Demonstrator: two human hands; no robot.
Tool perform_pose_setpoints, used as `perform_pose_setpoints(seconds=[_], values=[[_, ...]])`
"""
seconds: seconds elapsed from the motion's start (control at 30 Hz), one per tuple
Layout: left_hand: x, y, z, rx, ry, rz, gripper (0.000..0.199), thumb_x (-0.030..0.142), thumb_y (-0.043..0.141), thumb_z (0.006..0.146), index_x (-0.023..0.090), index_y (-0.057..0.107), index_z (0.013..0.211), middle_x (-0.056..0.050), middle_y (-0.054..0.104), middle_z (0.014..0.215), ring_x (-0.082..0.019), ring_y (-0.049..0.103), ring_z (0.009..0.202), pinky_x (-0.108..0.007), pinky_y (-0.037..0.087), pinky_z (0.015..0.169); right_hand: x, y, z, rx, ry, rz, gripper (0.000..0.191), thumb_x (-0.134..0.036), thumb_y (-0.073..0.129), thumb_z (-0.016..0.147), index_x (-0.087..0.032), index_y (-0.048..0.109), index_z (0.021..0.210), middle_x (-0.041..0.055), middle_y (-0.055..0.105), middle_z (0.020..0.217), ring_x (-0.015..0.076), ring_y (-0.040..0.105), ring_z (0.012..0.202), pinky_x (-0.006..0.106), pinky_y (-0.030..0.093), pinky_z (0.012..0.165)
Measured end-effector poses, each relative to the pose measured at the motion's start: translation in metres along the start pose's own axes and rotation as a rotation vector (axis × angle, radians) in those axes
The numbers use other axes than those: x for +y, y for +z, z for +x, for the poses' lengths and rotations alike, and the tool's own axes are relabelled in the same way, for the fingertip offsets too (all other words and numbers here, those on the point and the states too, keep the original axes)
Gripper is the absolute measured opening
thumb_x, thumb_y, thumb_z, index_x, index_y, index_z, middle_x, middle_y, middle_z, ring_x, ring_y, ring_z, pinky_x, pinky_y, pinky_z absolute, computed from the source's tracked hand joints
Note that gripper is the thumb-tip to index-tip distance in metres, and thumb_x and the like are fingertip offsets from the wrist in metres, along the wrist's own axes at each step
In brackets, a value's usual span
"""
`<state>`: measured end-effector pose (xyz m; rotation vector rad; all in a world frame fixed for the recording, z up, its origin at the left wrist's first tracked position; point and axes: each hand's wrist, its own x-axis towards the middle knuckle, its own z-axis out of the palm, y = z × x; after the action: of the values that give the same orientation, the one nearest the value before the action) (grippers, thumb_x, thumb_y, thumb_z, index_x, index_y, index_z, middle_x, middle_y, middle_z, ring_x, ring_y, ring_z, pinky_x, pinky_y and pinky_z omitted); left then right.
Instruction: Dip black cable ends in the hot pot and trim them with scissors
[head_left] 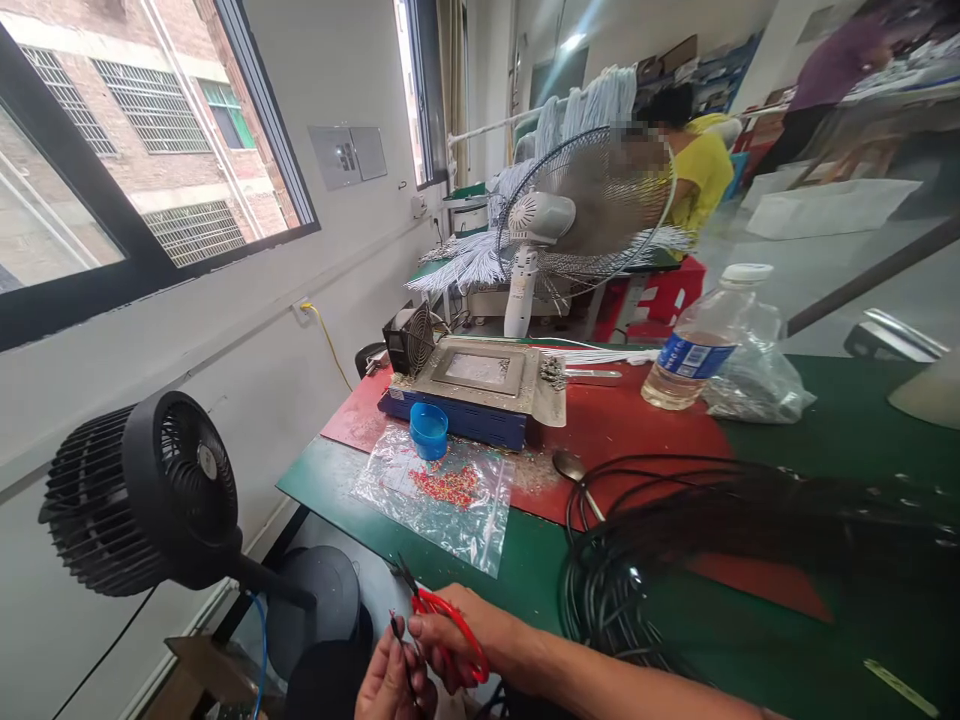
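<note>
My right hand [450,640] grips red-handled scissors [442,615] below the table's front edge, blades pointing up and left. Just left of it, my left hand [390,685] pinches the end of a thin black wire [399,640] close to the scissor blades. A large coil of black cable [675,540] lies on the green table [337,480] to the right of my hands. How the thin wire joins the coil is hidden.
On the table lie a plastic bag of small red pieces [450,490], a blue cap [429,430], a spoon [574,470], a blue-based metal heating pot [480,385] and a water bottle [697,345]. A black fan [150,490] stands at left, a white fan [577,220] behind. A person in yellow [701,165] works beyond.
</note>
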<state>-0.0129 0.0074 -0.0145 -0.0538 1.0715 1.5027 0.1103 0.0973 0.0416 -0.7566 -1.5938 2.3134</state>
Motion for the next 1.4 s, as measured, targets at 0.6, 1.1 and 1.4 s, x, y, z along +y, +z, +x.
perform_pose_setpoints(seconds=[0.6, 1.1, 1.4], values=[[0.010, 0.009, -0.001, 0.083, 0.062, -0.067, 0.039, 0.025, 0.085, 0.030, 0.027, 0.073, 0.067, 0.003, 0.062, 0.045, -0.004, 0.049, 0.040, -0.014, 0.040, 0.042, -0.005, 0.002, -0.009, -0.180, 0.118, -0.085, 0.039, -0.044, 0.053, 0.075, -0.014, 0.051, 0.052, -0.0051, 0.042, 0.041, 0.0033, 0.033, 0.032, 0.015, 0.028, 0.034], [0.009, 0.009, 0.000, 0.100, 0.136, -0.025, 0.037, 0.024, 0.085, 0.030, 0.030, 0.072, 0.064, 0.003, 0.060, 0.041, -0.004, 0.050, 0.040, -0.014, 0.043, 0.045, -0.009, 0.003, -0.011, -0.172, 0.164, -0.078, 0.033, -0.038, 0.051, 0.075, -0.015, 0.049, 0.052, -0.0044, 0.041, 0.042, 0.0049, 0.036, 0.035, 0.016, 0.026, 0.036], [0.009, 0.010, -0.001, 0.081, 0.157, -0.019, 0.036, 0.026, 0.084, 0.033, 0.029, 0.072, 0.066, 0.004, 0.061, 0.042, -0.003, 0.050, 0.041, -0.011, 0.041, 0.046, -0.008, 0.008, -0.009, -0.156, 0.222, -0.088, 0.027, -0.024, 0.044, 0.072, -0.016, 0.045, 0.046, -0.0058, 0.038, 0.036, 0.0043, 0.028, 0.028, 0.017, 0.023, 0.029]])
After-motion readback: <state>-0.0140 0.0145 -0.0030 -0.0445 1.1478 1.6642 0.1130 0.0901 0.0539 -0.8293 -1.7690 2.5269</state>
